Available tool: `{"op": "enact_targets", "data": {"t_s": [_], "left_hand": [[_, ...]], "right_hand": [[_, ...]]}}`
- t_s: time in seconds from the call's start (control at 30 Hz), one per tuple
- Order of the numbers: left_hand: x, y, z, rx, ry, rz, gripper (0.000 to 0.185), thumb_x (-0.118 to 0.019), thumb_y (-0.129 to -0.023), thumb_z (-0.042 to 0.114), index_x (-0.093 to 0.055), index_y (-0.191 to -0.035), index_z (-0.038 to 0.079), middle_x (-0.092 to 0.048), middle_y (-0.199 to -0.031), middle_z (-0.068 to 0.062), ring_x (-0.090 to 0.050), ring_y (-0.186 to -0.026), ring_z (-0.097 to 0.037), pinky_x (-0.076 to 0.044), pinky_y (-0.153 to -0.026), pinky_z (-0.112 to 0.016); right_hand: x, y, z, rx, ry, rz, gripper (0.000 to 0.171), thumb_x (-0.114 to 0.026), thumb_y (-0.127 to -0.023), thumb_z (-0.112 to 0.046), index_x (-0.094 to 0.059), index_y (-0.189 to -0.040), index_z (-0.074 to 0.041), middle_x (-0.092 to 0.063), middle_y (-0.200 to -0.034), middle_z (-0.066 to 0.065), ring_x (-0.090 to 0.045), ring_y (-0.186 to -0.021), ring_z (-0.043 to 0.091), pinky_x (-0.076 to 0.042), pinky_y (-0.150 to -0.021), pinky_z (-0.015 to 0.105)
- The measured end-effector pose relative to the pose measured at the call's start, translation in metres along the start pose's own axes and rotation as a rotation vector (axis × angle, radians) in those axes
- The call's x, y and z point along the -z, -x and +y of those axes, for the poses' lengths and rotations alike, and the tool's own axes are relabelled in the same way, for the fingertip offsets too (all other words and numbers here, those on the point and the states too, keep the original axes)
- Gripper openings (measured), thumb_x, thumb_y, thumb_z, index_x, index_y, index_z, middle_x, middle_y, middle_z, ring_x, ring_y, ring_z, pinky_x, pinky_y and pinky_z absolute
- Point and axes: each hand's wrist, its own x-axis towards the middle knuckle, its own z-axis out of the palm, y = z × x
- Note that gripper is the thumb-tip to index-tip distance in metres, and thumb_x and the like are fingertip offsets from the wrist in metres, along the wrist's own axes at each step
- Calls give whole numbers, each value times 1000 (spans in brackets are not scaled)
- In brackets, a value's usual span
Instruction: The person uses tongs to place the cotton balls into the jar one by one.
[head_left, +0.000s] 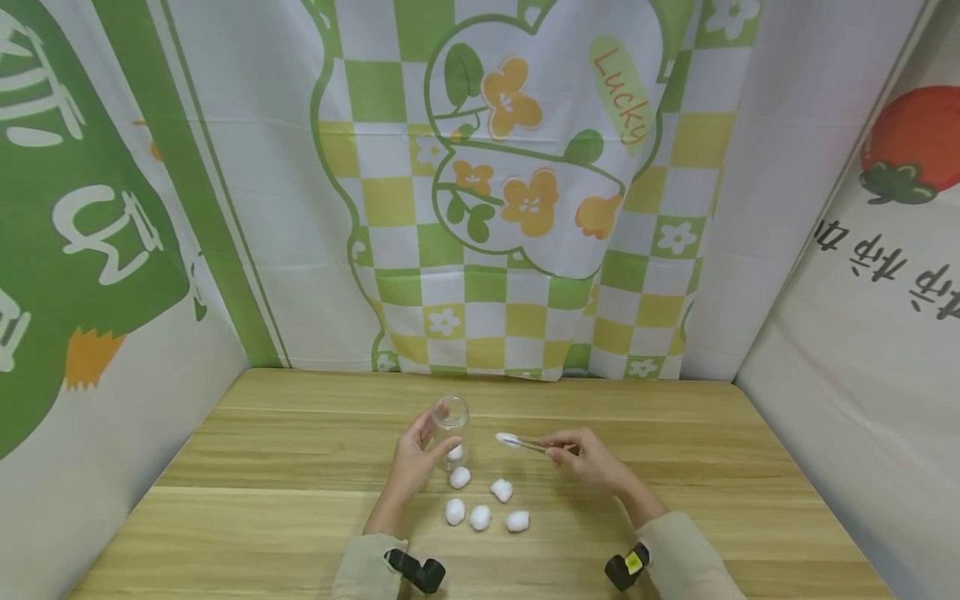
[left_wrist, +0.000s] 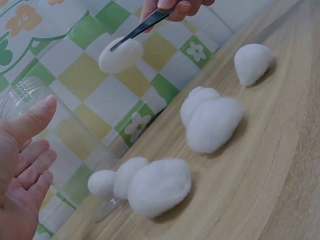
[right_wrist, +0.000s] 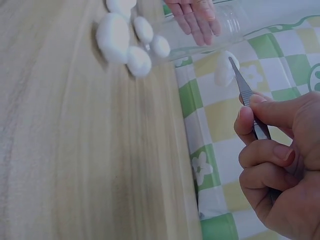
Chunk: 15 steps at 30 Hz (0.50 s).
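Observation:
My left hand point(head_left: 416, 454) is around a clear jar point(left_wrist: 82, 140), thumb on the near side and fingers on the far side. The jar stands upright with its mouth uncovered, and a white cotton ball point(head_left: 455, 452) lies near its bottom. To the right, my right hand point(head_left: 592, 458) grips metal tweezers point(right_wrist: 245, 92) between thumb and fingers. Their tips pinch another cotton ball point(left_wrist: 120, 55), held above the table a short way right of the jar's mouth.
Several loose cotton balls point(head_left: 480, 518) lie in front of the jar on the wooden table point(head_left: 285, 467), the closest one point(head_left: 460, 477) near its base. A checked green and yellow curtain point(head_left: 480, 292) hangs behind the table's back edge, with printed cloth at both sides.

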Motion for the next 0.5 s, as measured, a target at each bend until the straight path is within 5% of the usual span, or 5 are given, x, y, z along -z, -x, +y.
{"op": "enact_targets", "data": {"t_s": [0.5], "left_hand": [[-1, 0, -1, -7, 9, -7, 71, -74, -83, 15, -39, -144, 3, -47, -148, -15, -38, -143, -34, -26, -124, -46]], "right_hand": [[4, -7, -13, 23, 23, 1, 28, -55, -96, -6, -62, -118, 10, -60, -78, 28, -48, -62, 2, -36, -47, 15]]}}
